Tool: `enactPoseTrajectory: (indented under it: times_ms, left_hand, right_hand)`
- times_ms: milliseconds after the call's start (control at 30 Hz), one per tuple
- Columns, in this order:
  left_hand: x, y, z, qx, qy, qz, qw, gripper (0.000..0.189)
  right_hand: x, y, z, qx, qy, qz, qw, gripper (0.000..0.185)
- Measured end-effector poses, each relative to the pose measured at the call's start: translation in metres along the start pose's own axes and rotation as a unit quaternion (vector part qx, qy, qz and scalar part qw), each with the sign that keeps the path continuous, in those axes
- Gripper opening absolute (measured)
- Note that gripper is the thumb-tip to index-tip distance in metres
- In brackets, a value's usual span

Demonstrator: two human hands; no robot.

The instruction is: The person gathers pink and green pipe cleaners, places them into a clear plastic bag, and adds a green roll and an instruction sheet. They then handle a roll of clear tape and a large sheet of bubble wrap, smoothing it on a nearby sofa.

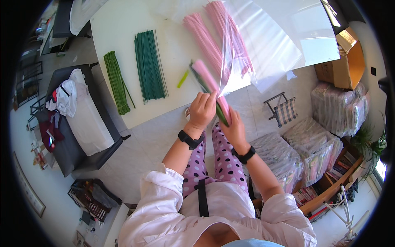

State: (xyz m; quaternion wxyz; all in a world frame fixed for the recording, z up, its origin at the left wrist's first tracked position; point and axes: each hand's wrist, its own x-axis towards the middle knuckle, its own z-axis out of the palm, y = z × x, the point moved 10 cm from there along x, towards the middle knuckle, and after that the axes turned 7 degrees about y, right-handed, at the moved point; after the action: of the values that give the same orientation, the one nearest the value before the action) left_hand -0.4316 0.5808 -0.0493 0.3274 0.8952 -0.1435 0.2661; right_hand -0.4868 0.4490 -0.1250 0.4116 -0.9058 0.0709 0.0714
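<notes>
A bundle of pink and green stems (pixel 205 72), blurred and seemingly chenille, slants over the front edge of the white table (pixel 176 102). My left hand (pixel 202 108) grips it around the middle. Lower down, my right hand (pixel 235 128) has its fingers around the bundle's near end. Just beyond lie two bunches of pink stems (pixel 206 43), partly under clear plastic film (pixel 262 40). A short yellow-green strip (pixel 182 79) lies to the left of the bundle. Farther left are dark green thin stems (pixel 149 64) and a tied bunch of green chenille stems (pixel 117 83).
A dark bench (pixel 108 148) with clothes (pixel 66 95) on it stands at left. On the right are a small folding stool (pixel 285 111), plastic-wrapped packs (pixel 274 157), a cardboard box (pixel 339 66) and a wooden bookshelf (pixel 318 197).
</notes>
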Motion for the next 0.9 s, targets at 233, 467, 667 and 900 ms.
enactPoseTrajectory:
  times_ms: [233, 467, 667, 900]
  left_hand:
    - [-0.007, -0.007, 0.0, -0.021, -0.015, -0.024, 0.999, 0.032]
    - [0.005, -0.008, -0.005, -0.034, 0.018, -0.055, 0.998, 0.027]
    - [0.012, -0.018, -0.01, -0.063, 0.013, -0.062, 0.996, 0.025]
    - [0.008, -0.032, -0.017, -0.091, 0.03, -0.114, 0.989, 0.02]
  right_hand:
    - [0.076, -0.029, 0.039, 0.199, -0.07, -0.051, 0.976, 0.065]
    - [0.103, -0.073, 0.034, 0.172, 0.062, -0.18, 0.966, 0.055]
    - [0.121, -0.089, 0.052, 0.2, 0.098, -0.222, 0.949, 0.054]
    - [0.049, -0.081, 0.02, 0.061, 0.179, -0.261, 0.947, 0.047]
